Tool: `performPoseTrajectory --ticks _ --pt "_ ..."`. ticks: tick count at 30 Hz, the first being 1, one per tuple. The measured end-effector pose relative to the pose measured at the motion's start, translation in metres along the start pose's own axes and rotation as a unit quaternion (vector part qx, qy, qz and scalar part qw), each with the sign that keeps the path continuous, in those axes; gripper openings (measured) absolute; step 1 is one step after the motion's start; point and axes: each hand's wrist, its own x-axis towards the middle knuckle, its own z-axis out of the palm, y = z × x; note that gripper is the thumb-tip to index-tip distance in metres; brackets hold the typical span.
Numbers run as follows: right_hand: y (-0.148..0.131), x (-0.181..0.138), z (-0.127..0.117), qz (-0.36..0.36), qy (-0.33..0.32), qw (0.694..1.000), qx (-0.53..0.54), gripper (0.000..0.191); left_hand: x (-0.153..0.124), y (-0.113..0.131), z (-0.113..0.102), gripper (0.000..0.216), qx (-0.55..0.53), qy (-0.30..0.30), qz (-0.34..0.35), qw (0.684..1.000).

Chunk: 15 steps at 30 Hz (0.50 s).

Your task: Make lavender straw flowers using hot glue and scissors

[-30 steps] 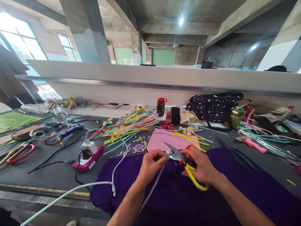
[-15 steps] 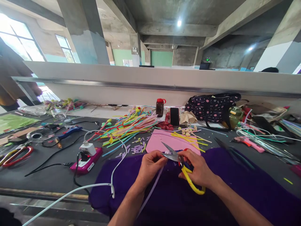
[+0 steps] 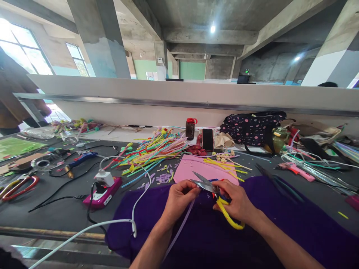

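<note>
Between the fingertips of my left hand [image 3: 182, 198], closed in a pinch, is the end of a thin lilac pipe cleaner [image 3: 181, 229], which trails down toward my lap. My right hand [image 3: 234, 200] grips scissors [image 3: 230, 216] with yellow-wrapped handles. Their blades stand partly apart, tips pointing left, right by my left fingertips. The exact spot between blades and stem is hard to make out. Behind the hands lies a pink sheet [image 3: 183, 168], with short cut lilac pieces [image 3: 164, 177] scattered to its left.
A bundle of pastel pipe cleaners [image 3: 157, 149] lies at the back, near a red-capped bottle [image 3: 190, 130] and a phone [image 3: 208, 139]. Left is a magenta power strip [image 3: 103, 196] with a white cable. Pliers [image 3: 280, 183] and a pink glue gun [image 3: 297, 170] lie right.
The gap between the scissor blades has narrowed slightly. Both hands stay in nearly the same place, and the view has shifted a little.
</note>
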Motion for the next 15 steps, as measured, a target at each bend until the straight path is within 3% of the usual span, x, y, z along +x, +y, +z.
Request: performPoseTrajectory --ticks 15 --pt "0.0042 -0.0011 0.0021 -0.006 0.013 1.000 0.002 0.054 0.0007 -0.0032 -0.0004 0.015 -0.018 0.000 -0.013 1.000"
